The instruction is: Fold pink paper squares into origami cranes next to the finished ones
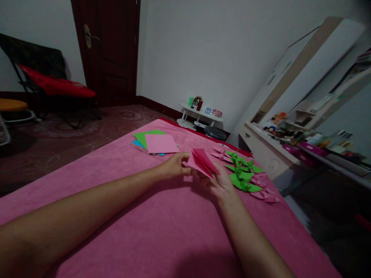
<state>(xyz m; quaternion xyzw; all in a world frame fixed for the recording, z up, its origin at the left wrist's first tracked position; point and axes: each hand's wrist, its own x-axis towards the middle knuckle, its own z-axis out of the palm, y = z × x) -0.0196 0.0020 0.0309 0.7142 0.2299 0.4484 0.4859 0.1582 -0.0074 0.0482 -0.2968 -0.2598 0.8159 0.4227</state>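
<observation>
Folded pink paper (199,162) held just right of centre

At the upper centre-right we see a white shelf (209,115) bearing a green cup (190,101), a plant (197,100) and a red-and-white box (216,112) whose contents we cannot make out. At the right, the dressing table (256,143) carries bottles and small items, too dim for us to sort.

The left hand (174,166) pinches the folded pink paper narrowly at its left edge; the right hand (217,183) holds it from below and the right, some fingers hidden behind it. Both forearms are cut off by the frame's edges. In the paper pile (161,143), near centre, a pink sheet covers most of the green and blue ones.

Right of the right hand, green figures (242,178) and pink figures (265,195) overlap on the pink bedcover (139,235), so we cannot count them surely. A red cushion (62,88) lies upper left.
</observation>
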